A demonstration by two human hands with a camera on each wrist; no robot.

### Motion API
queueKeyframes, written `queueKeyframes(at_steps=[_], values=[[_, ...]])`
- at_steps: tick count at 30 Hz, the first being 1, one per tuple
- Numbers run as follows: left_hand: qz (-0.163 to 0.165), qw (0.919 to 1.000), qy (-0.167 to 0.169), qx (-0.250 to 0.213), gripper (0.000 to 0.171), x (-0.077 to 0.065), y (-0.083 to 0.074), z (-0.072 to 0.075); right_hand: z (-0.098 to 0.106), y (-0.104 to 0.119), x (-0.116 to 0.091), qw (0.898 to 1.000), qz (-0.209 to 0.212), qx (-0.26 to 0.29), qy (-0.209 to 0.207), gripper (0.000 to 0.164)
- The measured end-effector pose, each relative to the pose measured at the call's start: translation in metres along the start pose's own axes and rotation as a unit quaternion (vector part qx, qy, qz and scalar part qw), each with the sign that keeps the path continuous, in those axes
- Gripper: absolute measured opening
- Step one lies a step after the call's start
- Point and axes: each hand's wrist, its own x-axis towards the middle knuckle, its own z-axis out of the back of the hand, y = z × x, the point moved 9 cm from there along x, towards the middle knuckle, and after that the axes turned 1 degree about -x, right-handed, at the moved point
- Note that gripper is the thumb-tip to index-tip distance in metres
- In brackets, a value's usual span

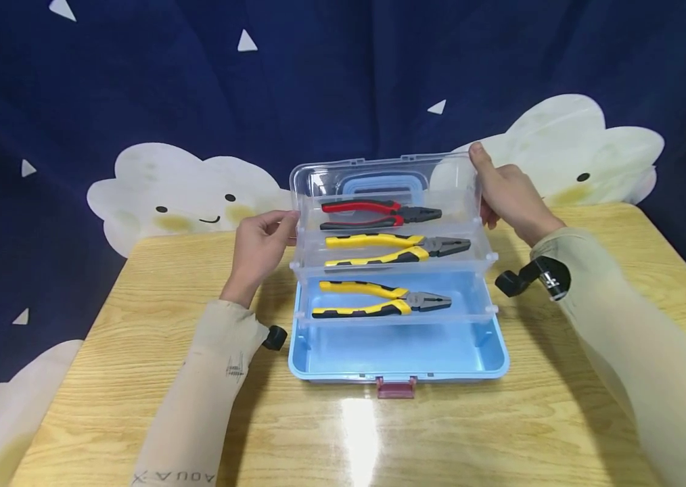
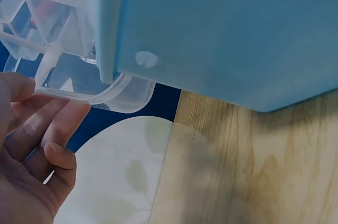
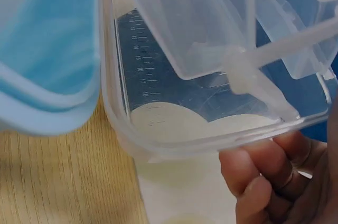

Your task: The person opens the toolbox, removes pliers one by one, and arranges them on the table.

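A blue toolbox [image 1: 398, 352] stands with its clear lid [image 1: 382, 164] raised and its see-through trays [image 1: 471, 308] fanned out in steps. Red-and-black pliers [image 1: 422, 214] lie in the top step, with yellow-and-black pliers [image 1: 449, 246] just below. Another yellow-and-black pair of pliers [image 1: 431, 301] rests in the lowest step. At the lid's left edge, my left hand [image 1: 260, 250] pinches the rim between thumb and fingers. My right hand [image 1: 513, 196] grips the lid's right edge, thumb at the upper corner; its curled fingers [image 3: 272, 163] show in the right wrist view.
The toolbox sits on a wooden table [image 1: 166, 325]. A pinkish latch [image 1: 396, 388] hangs at its front, and a blue handle [image 1: 382, 182] shows through the lid. Behind hangs a dark blue curtain [image 1: 318, 88] with white clouds.
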Motion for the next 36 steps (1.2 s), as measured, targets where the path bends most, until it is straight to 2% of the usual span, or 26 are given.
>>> queueKeyframes(at_steps=[8,17,20,23,30,36], values=[[0.004,0.9995,-0.006,0.031,0.035,0.001,0.004,-0.001,-0.008,-0.010,0.006,1.000,-0.021,0.023,0.005,0.090],[0.012,0.9983,-0.004,0.057,0.033,0.001,0.012,-0.005,-0.019,-0.019,0.009,0.999,-0.032,0.017,0.006,0.094],[0.005,0.9976,-0.003,0.069,0.030,0.000,0.015,-0.008,-0.024,-0.024,0.007,0.999,-0.028,0.015,0.015,0.094],[0.000,0.9972,-0.005,0.074,0.027,-0.001,0.019,-0.012,-0.030,-0.030,0.004,0.999,-0.023,0.011,0.029,0.093],[0.015,0.9952,-0.017,0.095,0.025,-0.011,0.032,-0.015,-0.043,-0.044,-0.002,0.999,-0.027,0.009,0.044,0.090],[0.000,0.9939,-0.038,0.103,0.022,-0.017,0.030,-0.015,-0.045,-0.054,-0.008,0.998,-0.030,0.022,0.041,0.079]])
